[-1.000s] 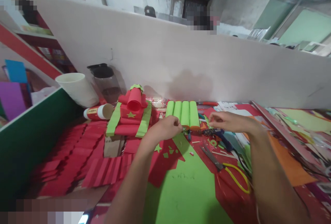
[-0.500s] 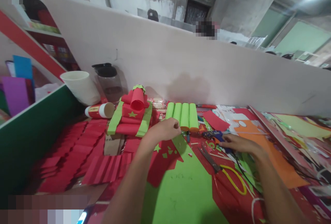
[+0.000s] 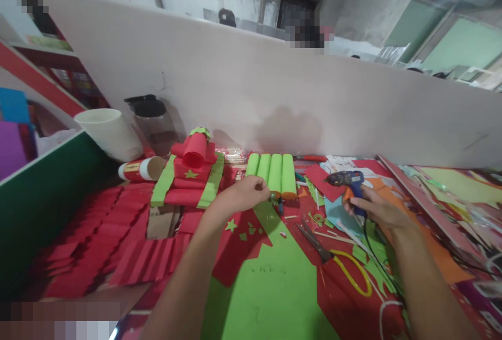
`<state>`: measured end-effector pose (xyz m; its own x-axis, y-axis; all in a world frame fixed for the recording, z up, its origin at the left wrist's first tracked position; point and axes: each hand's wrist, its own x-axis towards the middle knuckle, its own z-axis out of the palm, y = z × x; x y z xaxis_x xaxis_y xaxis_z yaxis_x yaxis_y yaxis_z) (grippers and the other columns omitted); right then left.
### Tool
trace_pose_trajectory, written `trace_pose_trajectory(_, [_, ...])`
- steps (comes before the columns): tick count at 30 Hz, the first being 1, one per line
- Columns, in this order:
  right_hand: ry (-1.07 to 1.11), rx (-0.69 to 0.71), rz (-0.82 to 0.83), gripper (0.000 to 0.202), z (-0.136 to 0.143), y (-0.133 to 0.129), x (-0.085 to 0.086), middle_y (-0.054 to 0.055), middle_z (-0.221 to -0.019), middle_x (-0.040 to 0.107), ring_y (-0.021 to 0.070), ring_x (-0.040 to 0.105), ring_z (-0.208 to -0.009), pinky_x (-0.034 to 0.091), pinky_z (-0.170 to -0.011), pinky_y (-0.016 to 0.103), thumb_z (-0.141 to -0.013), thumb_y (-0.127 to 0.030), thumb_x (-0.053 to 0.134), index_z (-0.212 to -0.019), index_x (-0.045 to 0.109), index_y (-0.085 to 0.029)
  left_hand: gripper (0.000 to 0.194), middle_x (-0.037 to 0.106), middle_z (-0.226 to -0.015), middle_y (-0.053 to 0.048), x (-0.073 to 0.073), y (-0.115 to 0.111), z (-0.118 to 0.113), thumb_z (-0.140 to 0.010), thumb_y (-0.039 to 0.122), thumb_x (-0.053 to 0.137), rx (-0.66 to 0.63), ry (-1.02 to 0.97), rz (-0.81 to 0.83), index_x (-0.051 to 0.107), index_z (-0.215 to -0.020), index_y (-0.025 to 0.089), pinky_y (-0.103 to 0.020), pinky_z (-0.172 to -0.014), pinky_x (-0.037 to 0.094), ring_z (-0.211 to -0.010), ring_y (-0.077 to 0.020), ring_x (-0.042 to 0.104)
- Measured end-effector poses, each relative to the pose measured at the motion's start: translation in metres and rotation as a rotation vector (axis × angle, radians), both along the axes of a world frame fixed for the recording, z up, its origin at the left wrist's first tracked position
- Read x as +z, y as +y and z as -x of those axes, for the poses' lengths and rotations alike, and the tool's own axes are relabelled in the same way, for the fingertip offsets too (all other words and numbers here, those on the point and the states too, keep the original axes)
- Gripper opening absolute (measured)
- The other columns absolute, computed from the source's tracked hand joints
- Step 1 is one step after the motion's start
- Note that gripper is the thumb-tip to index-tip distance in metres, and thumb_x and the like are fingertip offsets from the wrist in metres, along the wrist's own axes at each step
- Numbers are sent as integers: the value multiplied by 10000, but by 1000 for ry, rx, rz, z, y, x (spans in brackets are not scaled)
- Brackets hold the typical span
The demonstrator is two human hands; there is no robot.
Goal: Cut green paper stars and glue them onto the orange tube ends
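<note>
My right hand is wrapped round the handle of a blue hot glue gun, its nozzle pointing left and its cord trailing down. My left hand is closed, thumb and fingers curled together in front of several green paper rolls; what is in its fingers, if anything, I cannot make out. Below it a large green paper sheet lies over red paper, with a small green star and scraps nearby. Scissors with yellow handles lie partly spread between my arms.
A red and green paper model stands left of the rolls, near a red and white tube. Folded red strips cover the left side. A white cup and a dark-lidded bottle stand at the partition.
My right hand has lifted the glue gun up and slightly right from low over the scraps, uncovering light-blue paper. My left hand stays closed near the rolls. The view has shifted slightly.
</note>
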<state>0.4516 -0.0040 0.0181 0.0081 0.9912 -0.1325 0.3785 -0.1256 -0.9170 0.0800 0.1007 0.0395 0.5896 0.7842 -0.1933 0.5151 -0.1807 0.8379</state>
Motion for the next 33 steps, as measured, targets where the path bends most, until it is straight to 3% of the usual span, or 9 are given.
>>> trace_pose_trajectory(3, [149,105,-168,276,17,8,10,22,-740,650,147,580,-604,480,-580,277,-844,-423,734,-956,599,-210,135,537,-703,8,1,0,-3,-753,313,525,14,-52,28,542,-718,184,-258,-577,345,-627,-131,472])
trace_pose_trajectory(5, [197,172,-236,241,27,13,14,23,-732,627,158,583,-648,489,-614,286,-847,-410,734,-909,612,-212,133,528,-694,13,1,1,-3,-746,308,537,32,-75,35,546,-714,179,-255,-574,344,-618,-125,465])
trace_pose_trajectory(10, [168,253,-219,254,49,23,15,79,-909,695,231,666,-841,549,-744,350,-867,-416,708,-1021,660,-220,162,601,-747,-12,-4,6,-4,-772,327,544,64,-176,24,579,-746,172,-260,-620,400,-675,-140,534])
trace_pose_trajectory(18, [80,186,-244,271,65,33,10,85,-930,747,234,702,-814,576,-759,363,-841,-430,732,-1000,694,-214,167,635,-755,-22,-14,11,-9,-803,315,540,139,-244,-32,589,-744,168,-265,-655,442,-702,-150,580])
trace_pose_trajectory(23, [42,71,-377,245,77,35,12,19,-685,657,185,623,-649,511,-614,302,-858,-436,712,-786,644,-212,162,643,-776,-29,-12,8,-11,-810,310,540,141,-222,-25,590,-759,165,-273,-671,452,-722,-157,591])
trace_pose_trajectory(27, [-112,16,-409,343,87,35,19,-5,-600,579,159,547,-563,446,-540,281,-897,-500,634,-714,610,-211,155,640,-779,-31,-9,7,-11,-809,302,539,145,-201,-28,589,-765,162,-278,-670,456,-721,-160,590])
trace_pose_trajectory(33, [-434,28,-353,324,101,29,31,1,-642,637,182,580,-600,473,-578,292,-880,-520,628,-840,707,-208,161,638,-772,-27,-12,8,-12,-804,309,536,138,-202,-44,598,-766,166,-269,-653,459,-707,-156,589])
